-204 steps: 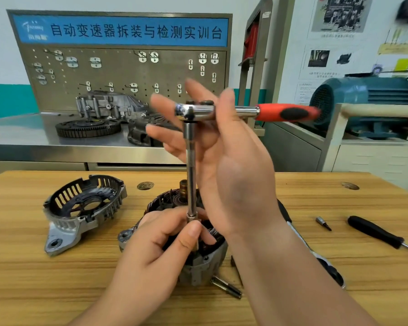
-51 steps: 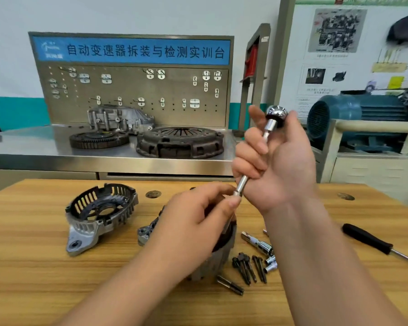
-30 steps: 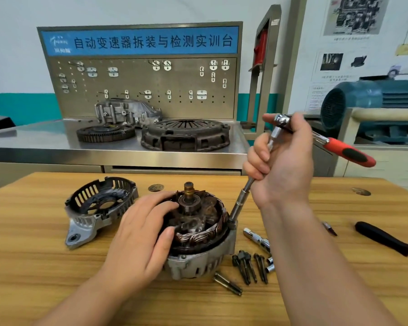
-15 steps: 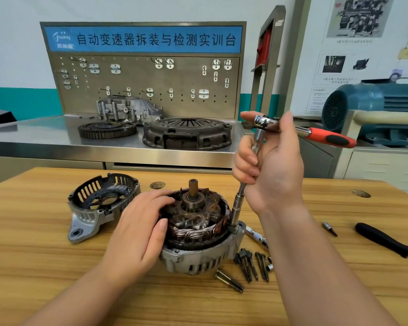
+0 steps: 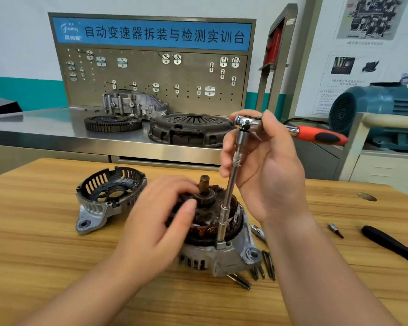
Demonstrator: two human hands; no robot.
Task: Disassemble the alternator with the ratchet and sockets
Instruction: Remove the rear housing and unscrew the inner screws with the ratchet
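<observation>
Alternator (image 5: 231,257) sits mid-table (image 5: 33,255). Left hand (image 5: 160,222) rests spread over the windings, I'd guess so it doesn't spin. Right hand (image 5: 266,170) curls round the ratchet (image 5: 316,135) and its long extension (image 5: 229,191), holding the socket (image 5: 222,229) square on a housing bolt.

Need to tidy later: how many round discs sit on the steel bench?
2: toothed flywheel at left, clutch cover to its right; no others visible.

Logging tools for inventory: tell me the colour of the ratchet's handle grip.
The ratchet grip is orange-red with a black inset; the head view shows it best.
</observation>
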